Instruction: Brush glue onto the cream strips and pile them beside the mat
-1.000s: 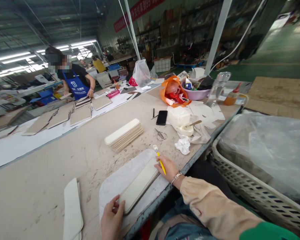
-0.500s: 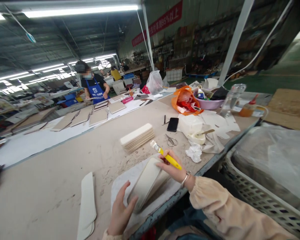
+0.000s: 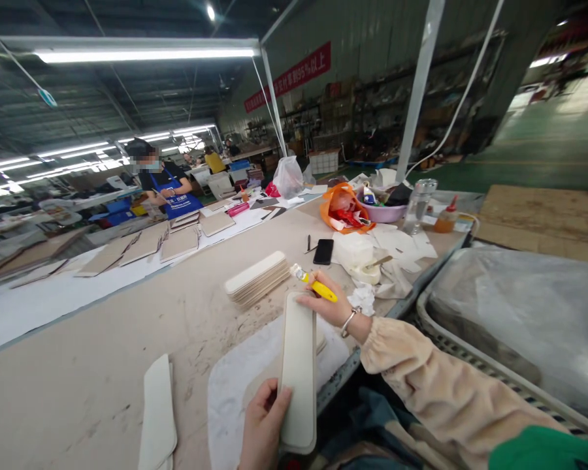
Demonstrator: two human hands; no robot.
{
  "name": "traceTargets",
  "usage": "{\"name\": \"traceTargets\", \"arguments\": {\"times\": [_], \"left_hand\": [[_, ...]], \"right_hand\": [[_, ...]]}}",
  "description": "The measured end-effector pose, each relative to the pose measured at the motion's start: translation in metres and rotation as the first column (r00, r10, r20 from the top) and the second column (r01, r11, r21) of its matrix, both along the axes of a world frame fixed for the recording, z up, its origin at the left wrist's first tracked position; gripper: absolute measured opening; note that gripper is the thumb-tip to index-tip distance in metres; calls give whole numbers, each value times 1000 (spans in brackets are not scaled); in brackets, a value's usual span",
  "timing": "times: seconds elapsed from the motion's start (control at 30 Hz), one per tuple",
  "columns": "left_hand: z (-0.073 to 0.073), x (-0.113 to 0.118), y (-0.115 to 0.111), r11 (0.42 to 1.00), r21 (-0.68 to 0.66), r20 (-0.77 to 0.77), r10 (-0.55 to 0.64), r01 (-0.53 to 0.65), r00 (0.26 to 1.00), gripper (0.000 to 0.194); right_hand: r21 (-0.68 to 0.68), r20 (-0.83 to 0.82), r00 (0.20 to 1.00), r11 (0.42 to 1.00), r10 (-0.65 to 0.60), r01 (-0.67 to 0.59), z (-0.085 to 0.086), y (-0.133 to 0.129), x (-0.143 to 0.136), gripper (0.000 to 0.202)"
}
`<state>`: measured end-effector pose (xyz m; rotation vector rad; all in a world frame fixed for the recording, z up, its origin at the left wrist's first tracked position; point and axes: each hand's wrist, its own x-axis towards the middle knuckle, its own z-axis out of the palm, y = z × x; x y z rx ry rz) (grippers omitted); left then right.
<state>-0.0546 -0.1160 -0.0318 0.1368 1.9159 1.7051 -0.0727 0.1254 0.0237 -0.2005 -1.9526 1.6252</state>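
Left hand (image 3: 263, 421) — clamped on pale panel (image 3: 298, 365); right hand (image 3: 334, 305) — clamped on brush (image 3: 324, 291) (yellow-handled).

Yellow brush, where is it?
In the head view, the yellow brush is near the middle, in the right hand, just right of the pale stack.

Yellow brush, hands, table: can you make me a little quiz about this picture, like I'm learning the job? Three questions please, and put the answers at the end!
1. Which hand has the yellow brush?
2. True or false: the black phone lies on the table.
3. Pick one. The left hand holds: a) a bottle, b) a long pale panel, c) a bag.

Key: 1. The right hand. 2. True. 3. b.
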Motion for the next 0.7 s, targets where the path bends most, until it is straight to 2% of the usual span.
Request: {"name": "traceTargets", "arguments": {"times": [0.17, 0.27, 0.43, 0.53, 0.7], "left_hand": [[4, 6, 4, 994, 109, 108, 19, -31, 994, 36], [8, 9, 2, 973, 221, 230, 11, -63, 973, 36], [11, 18, 1, 937, 344, 502, -129, -61, 855, 49], [8, 24, 4, 939, 340, 521, -147, -47, 841, 46], [0, 27, 10, 967, 234, 458, -16, -103, 889, 38]], "right_hand": [[-48, -19, 1000, 999, 24, -25, 4, -2, 2, 36], [-72, -30, 999, 997, 19, -21, 7, 1, 2, 37], [-26, 10, 999, 998, -52, 53, 10, 14, -3, 42], [-22, 17, 996, 996, -82, 82, 7, 21, -8, 43], [-91, 20, 997, 993, -79, 80, -1, 25, -13, 46]]}}
